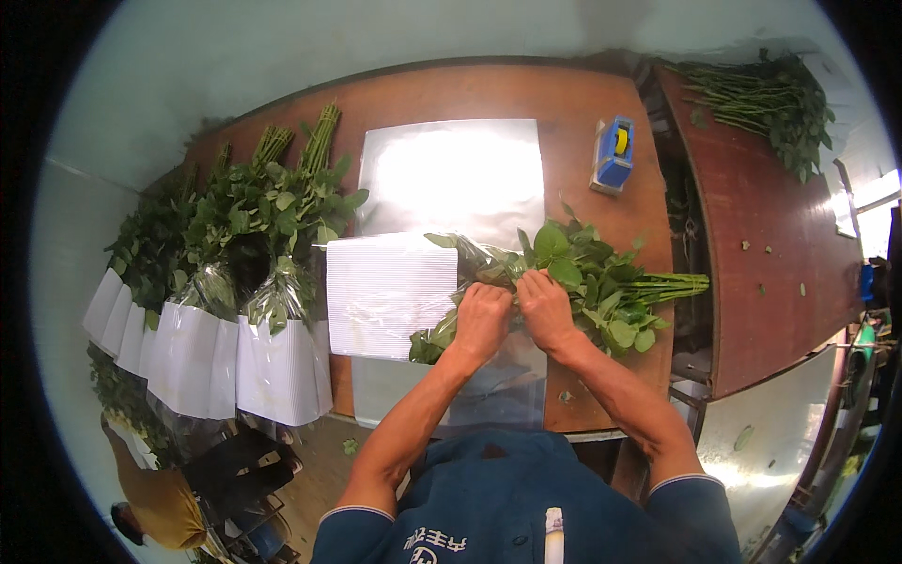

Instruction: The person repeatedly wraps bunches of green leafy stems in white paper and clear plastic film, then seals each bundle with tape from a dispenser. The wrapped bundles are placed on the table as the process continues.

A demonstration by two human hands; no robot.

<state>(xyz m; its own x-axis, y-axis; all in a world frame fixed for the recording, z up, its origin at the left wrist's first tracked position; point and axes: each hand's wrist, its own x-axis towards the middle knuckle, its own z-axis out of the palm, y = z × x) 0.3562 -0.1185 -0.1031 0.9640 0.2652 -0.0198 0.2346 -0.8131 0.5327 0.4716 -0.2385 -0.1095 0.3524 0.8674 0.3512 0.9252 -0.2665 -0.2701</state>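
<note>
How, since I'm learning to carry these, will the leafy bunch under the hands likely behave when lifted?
The leafy bunch will probably stay fairly stiff along its stems, whose ends stick out straight. Its broad, loose leaves may flop or snag. The white ribbed sheet opposite looks papery, so could crease.

pale wall point(282, 56) | brown wooden table point(575, 94) | reddish side table point(763, 305) | bright light, right point(881, 191)
</note>
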